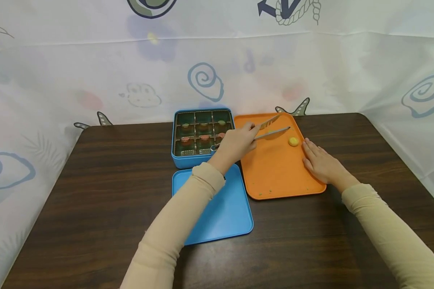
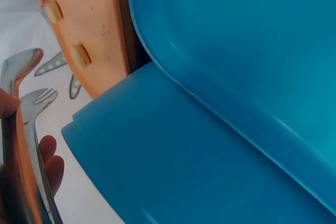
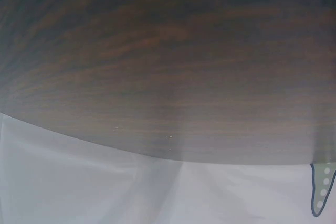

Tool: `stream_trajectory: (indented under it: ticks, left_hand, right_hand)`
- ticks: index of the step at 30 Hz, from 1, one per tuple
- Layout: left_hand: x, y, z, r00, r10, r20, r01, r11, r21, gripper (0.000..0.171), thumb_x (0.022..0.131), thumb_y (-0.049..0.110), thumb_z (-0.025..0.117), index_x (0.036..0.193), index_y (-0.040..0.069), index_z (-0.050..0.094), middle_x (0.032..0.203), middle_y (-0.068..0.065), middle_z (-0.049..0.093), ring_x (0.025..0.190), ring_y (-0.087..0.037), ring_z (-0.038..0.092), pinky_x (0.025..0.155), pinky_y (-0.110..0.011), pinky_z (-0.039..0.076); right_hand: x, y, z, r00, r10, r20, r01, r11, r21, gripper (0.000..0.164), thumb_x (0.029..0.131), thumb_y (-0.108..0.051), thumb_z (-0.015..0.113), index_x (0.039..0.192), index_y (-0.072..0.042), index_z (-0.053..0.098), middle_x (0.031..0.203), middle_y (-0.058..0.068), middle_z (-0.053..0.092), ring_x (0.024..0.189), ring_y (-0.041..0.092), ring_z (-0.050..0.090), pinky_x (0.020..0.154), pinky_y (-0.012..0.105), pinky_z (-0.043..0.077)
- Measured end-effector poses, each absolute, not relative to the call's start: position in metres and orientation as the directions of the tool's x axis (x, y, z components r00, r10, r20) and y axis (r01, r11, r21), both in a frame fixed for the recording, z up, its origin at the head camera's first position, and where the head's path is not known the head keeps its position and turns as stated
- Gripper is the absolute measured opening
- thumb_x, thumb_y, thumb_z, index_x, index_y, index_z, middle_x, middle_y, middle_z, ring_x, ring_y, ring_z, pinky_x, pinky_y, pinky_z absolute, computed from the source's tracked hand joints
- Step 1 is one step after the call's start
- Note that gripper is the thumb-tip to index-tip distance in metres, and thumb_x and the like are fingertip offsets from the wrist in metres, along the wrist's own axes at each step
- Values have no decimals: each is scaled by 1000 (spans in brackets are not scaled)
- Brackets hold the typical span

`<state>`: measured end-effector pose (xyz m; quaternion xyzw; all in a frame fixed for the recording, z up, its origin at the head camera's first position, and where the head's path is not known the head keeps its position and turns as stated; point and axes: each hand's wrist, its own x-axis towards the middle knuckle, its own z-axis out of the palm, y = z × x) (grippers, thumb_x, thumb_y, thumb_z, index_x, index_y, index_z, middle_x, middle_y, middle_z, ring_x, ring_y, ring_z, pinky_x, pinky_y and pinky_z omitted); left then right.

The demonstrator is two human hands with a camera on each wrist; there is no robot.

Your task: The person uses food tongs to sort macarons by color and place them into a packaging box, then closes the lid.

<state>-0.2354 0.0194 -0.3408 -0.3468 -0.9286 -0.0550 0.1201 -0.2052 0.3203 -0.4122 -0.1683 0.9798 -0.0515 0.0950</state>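
My left hand [image 1: 238,141] grips metal tongs [image 1: 273,133] above the orange tray [image 1: 275,172], their two arms spread apart. In the left wrist view the tongs [image 2: 37,129] show one forked tip and one rounded tip, with nothing between them. A yellow macaron [image 1: 293,141] lies near the tray's right side; the left wrist view shows two macarons [image 2: 80,55] on the tray. My right hand [image 1: 322,163] rests with extended fingers on the tray's right edge. Left of the tray, a blue box [image 1: 189,161] holds a divided insert with several pink and green macarons. The right wrist view shows no hand.
A blue lid [image 1: 228,212] lies in front of the box, partly under my left forearm. Small crumbs dot the tray's near end. Everything stands on a dark wooden table [image 1: 112,200], with a patterned white cloth [image 1: 238,72] behind it.
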Motion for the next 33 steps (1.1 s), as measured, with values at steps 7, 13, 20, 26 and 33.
stream_trajectory:
  ticks: [7,13,20,26,33]
  left_hand:
    - [-248,35,-345,-802,585,119,591,806,27,42,99,27,50,139,16,46,129,-6,53,66,-13,58,57,-23,50]
    - [-253,43,-349,-822,566,56,569,820,60,40,99,26,50,138,17,48,131,-5,52,81,-15,64,65,-26,53]
    - [-256,43,-351,-830,557,27,557,827,75,39,99,25,50,137,18,49,133,-5,51,83,-16,65,67,-28,54]
    - [-256,43,-351,-826,563,6,562,823,84,37,100,23,48,136,20,50,131,-5,52,82,-17,64,69,-29,54]
    - [-255,44,-351,-791,610,33,611,790,53,34,98,20,52,132,20,54,122,-2,58,79,-16,63,66,-27,54]
  right_hand:
    - [-205,322,-414,-927,-342,-156,-322,937,-139,63,104,-30,28,149,7,8,157,26,6,146,40,11,116,57,13]
    - [-205,322,-413,-928,-343,-148,-322,935,-149,63,104,-31,27,149,8,8,157,26,6,145,41,11,116,57,13]
    - [-206,321,-415,-929,-343,-135,-323,934,-152,62,103,-30,29,149,8,10,157,27,8,145,41,13,116,57,14]
    - [-205,321,-414,-929,-342,-138,-323,935,-147,63,103,-30,28,149,8,8,157,27,7,145,41,12,116,58,14]
    - [-206,320,-412,-932,-334,-141,-314,938,-148,62,103,-30,30,149,7,10,157,26,8,146,40,13,117,56,14]
